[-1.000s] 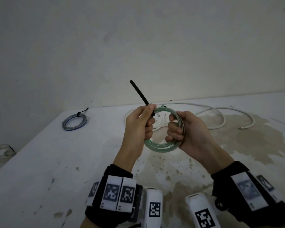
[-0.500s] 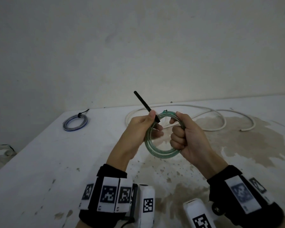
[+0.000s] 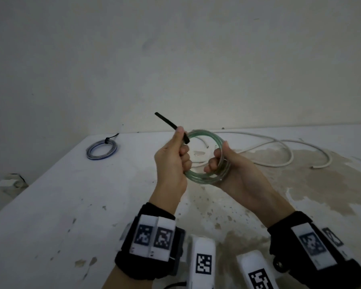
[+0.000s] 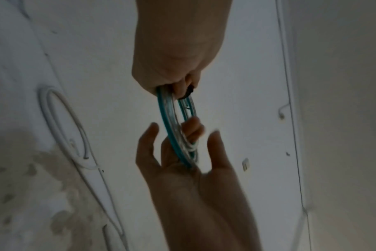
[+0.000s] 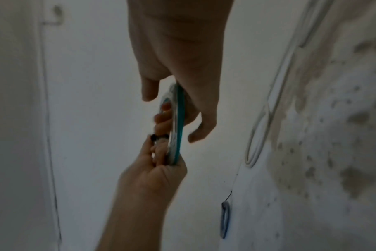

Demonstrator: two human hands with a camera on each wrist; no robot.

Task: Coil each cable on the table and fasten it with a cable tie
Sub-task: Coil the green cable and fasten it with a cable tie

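The left hand (image 3: 172, 161) pinches a black tie (image 3: 171, 127) at the top of a green coil (image 3: 206, 178), its tail sticking up and away. The right hand (image 3: 233, 174) has its grip curled round the coil's far side, holding it up above the worktop (image 3: 50, 205). This tie looks threaded but probably not yet pulled tight. A blue coil (image 3: 101, 148), already tied, lies far left. A white cable (image 3: 279, 149) sprawls loose behind, still to coil and tie.

Cable tie (image 3: 171, 127) lower end hidden behind left hand (image 3: 171, 161), wrist views blurred
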